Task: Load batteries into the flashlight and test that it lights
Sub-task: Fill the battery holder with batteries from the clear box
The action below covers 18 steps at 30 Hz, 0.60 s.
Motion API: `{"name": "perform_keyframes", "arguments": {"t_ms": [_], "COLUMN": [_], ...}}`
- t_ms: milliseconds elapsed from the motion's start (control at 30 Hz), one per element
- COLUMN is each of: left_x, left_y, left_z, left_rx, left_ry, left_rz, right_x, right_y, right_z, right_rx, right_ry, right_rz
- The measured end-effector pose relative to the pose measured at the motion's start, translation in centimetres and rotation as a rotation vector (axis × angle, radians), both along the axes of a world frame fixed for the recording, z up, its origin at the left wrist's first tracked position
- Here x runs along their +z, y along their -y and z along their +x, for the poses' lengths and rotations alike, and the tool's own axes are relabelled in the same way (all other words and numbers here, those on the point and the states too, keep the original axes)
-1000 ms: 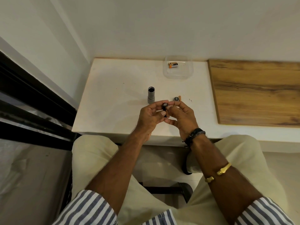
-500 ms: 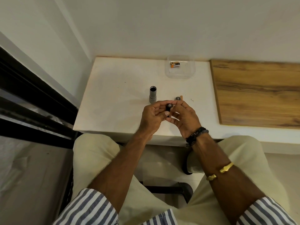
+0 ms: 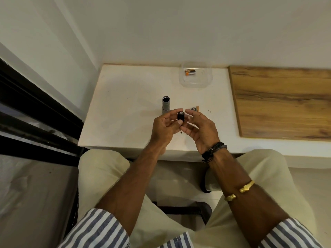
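My left hand (image 3: 163, 127) pinches a small black battery holder (image 3: 180, 116) between thumb and fingers, held upright above the white table (image 3: 125, 108). Just right of the holder is my right hand (image 3: 200, 127), fingers loosely curled and off it, holding nothing that shows. The grey flashlight body (image 3: 165, 105) stands upright on the table behind my left hand, its open end up. The round end cap (image 3: 193, 109) and an orange battery (image 3: 198, 108) lie side by side behind my right hand. Two spare batteries (image 3: 190, 71) lie in a clear plastic tub (image 3: 196, 82) at the back.
A wooden board (image 3: 283, 102) covers the surface to the right of the white table. A wall runs along the back and left. A dark window frame (image 3: 35, 111) lies at the left. My knees sit under the table's front edge.
My right hand has drawn back from the black holder, which it touched a second ago. The left hand keeps holding it. The camera view shifted slightly.
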<state>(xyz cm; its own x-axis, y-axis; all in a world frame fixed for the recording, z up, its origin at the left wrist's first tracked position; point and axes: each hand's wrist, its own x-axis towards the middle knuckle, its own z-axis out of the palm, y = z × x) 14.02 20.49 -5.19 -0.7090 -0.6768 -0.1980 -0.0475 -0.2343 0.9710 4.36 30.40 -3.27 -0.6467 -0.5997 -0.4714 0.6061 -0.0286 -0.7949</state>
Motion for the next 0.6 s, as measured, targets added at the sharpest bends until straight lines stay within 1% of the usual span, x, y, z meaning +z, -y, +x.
{"name": "perform_keyframes", "arguments": {"t_ms": [133,233,467,533,600], "left_x": [0.2,0.1,0.0,0.1,0.1], "left_y": [0.1,0.1,0.6,0.7,0.8], "left_z": [-0.2,-0.1,-0.1,-0.1,-0.2], "left_rx": [0.053,0.076,0.115,0.108,0.101], "left_ry": [-0.001,-0.009,-0.150,-0.155,-0.136], "left_rz": [0.086,0.147,0.407,0.474,0.487], "right_x": [-0.5,-0.8,-0.5,-0.5,-0.7], "right_y": [0.1,0.0,-0.4,-0.5,-0.6], "right_z": [0.6,0.9,-0.1,-0.9,-2.0], "right_rx": [-0.018,-0.012,-0.130,-0.182,-0.214], "right_ry": [-0.143,-0.199,-0.076,-0.056,-0.047], "right_rz": [0.041,0.078,0.033,0.045,0.054]}}
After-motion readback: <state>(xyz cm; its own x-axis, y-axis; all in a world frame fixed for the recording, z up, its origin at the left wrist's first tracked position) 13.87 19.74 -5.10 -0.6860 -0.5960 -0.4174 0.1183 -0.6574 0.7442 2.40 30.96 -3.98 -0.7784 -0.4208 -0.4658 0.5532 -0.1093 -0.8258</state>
